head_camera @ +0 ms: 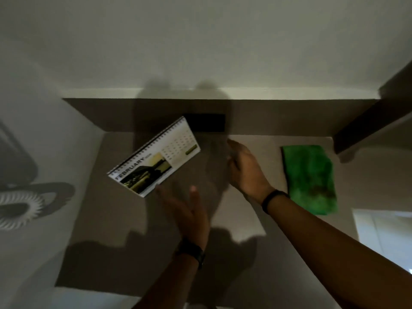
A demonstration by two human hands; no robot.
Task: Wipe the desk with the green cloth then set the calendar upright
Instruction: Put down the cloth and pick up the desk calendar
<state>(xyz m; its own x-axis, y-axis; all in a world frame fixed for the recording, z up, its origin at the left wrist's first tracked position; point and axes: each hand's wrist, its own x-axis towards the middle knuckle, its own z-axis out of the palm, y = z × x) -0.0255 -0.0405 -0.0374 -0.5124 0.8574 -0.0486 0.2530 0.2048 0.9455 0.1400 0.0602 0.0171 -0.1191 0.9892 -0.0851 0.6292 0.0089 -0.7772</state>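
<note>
A spiral-bound desk calendar (pixel 153 156) showing FEBRUARY sits at the left middle of the grey-brown desk (pixel 124 219), turned at an angle with its spiral edge toward the far left. My left hand (pixel 189 210) is open just below the calendar's near corner, fingertips close to its edge; whether they touch is unclear. To the calendar's right my right hand (pixel 244 168) hovers open, apart from it. The folded green cloth (pixel 311 178) lies flat at the desk's right side, beyond my right wrist, with neither hand on it.
A dark rectangular slot (pixel 206 122) sits in the desk's back panel behind the calendar. A dark wooden shelf side (pixel 374 121) rises at the right. A fan-like object (pixel 17 210) lies on the floor to the left. A white wall is behind.
</note>
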